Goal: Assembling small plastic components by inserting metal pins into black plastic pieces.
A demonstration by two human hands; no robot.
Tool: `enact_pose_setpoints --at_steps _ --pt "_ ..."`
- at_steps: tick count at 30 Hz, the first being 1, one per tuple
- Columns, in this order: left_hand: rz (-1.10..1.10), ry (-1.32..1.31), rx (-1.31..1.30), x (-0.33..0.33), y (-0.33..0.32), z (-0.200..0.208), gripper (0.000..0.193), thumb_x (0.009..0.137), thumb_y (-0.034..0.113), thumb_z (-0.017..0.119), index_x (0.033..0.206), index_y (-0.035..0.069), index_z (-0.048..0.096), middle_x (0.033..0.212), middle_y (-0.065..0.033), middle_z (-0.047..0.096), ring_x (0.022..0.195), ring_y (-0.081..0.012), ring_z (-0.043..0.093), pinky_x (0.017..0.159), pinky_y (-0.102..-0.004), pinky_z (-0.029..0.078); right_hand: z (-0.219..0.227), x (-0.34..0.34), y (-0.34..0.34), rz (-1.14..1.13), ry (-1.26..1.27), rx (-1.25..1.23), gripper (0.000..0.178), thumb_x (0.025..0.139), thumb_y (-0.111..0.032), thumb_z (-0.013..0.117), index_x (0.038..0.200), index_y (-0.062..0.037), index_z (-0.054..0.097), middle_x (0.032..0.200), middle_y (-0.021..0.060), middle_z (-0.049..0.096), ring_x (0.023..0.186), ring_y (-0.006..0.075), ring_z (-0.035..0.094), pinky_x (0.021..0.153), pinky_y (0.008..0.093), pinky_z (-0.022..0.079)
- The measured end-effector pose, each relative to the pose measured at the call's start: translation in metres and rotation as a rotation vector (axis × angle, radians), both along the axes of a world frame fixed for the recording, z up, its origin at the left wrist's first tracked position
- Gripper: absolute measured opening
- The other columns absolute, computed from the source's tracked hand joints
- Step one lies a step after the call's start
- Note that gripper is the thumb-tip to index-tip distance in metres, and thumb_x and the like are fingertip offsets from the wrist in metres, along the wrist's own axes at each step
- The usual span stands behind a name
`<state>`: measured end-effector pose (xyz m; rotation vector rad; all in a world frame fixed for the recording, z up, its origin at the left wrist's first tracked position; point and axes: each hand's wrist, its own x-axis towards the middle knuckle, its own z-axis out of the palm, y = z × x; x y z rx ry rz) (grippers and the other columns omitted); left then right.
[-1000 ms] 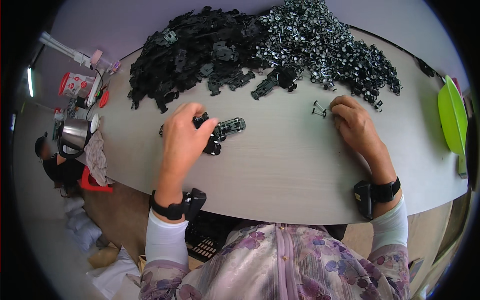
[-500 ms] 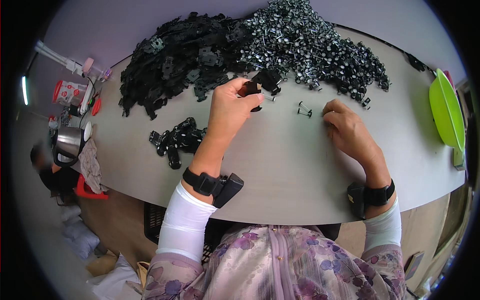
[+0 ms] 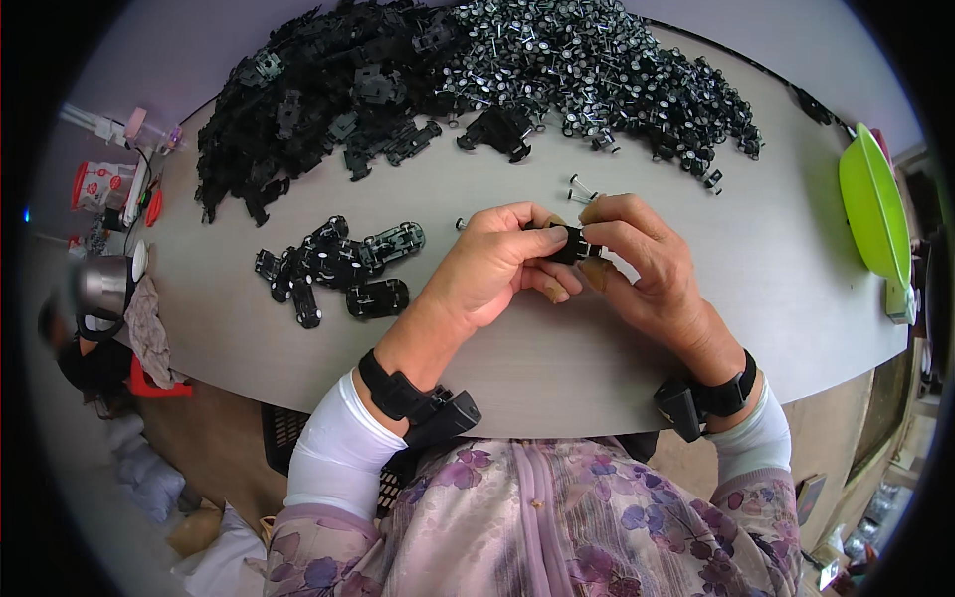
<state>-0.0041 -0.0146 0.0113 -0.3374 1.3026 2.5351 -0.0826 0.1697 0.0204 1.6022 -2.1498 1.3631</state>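
Close together over the middle of the table, both my hands work on one small black toy car chassis. My left hand pinches its left end between thumb and fingers. At the other end, my right hand is closed, with thumb and fingertips pressed on the chassis; any small part under them is hidden. Just beyond the right fingers lie loose wheel axles, partly covered by that hand. Another loose piece peeks out beside my left hand. A single black chassis rests farther away.
A large heap of black chassis fills the far left, against a heap of wheel axles. Several wheeled chassis lie left of my hands. A green bowl stands right; a metal kettle is left. Another person sits beyond.
My left hand has brought the chassis nearer and to the right. My right hand has come off the tabletop and moved left to meet it. The view has shifted slightly.
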Motion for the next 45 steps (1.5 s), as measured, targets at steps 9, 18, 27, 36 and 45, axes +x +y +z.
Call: enact_pose_setpoints --at_steps 9,18,27,36,45 --pt "-0.017 -0.019 -0.033 0.004 0.005 -0.001 0.018 0.098 0.015 0.052 0.101 -0.002 0.058 0.084 -0.0079 0.063 0.063 -0.0174 0.064 0.054 -0.0262 0.05 -0.001 0.0 0.0 -0.001 0.03 -0.019 0.026 0.061 0.008 0.067 0.083 -0.0034 0.058 0.094 0.0096 0.06 0.081 0.0291 0.059 0.065 0.035 0.05" --pt "-0.005 0.014 0.202 0.01 0.005 -0.008 0.019 0.097 0.012 0.052 0.105 -0.003 0.061 0.087 -0.0054 0.062 0.062 -0.0117 0.057 0.053 -0.0236 0.042 0.008 0.005 0.005 0.041 0.035 0.021 0.018 0.061 0.008 0.067 0.069 -0.0026 0.056 0.089 0.0091 0.059 0.077 0.0265 0.059 0.064 0.0343 0.05" --pt "-0.044 0.067 -0.335 0.026 0.007 0.015 0.015 0.092 0.012 0.058 0.097 -0.001 0.065 0.075 -0.0018 0.061 0.06 -0.0085 0.054 0.053 -0.0228 0.041 -0.001 0.011 -0.002 0.142 0.076 0.068 0.025 0.057 0.003 0.074 0.073 -0.0028 0.055 0.093 0.0088 0.059 0.079 0.0262 0.06 0.067 0.0344 0.051" --pt "0.173 0.148 -1.064 0.034 -0.021 0.015 0.014 0.088 0.01 0.06 0.082 -0.002 0.061 0.067 0.0014 0.053 0.062 -0.0045 0.045 0.057 -0.0219 0.037 -0.007 -0.067 0.046 -0.573 -0.053 0.044 0.01 0.076 0.008 0.054 0.081 0.0 0.057 0.072 0.01 0.055 0.06 0.0211 0.056 0.057 0.0313 0.044" --pt "0.12 0.44 -0.407 -0.019 0.0 0.007 0.019 0.094 0.015 0.058 0.1 -0.002 0.064 0.096 -0.0078 0.066 0.081 -0.0131 0.062 0.073 -0.0278 0.05 -0.012 -0.095 0.077 -0.696 -0.171 0.393 0.019 0.07 -0.004 0.066 0.09 -0.0015 0.065 0.089 0.0096 0.059 0.074 0.0258 0.059 0.068 0.0355 0.048"
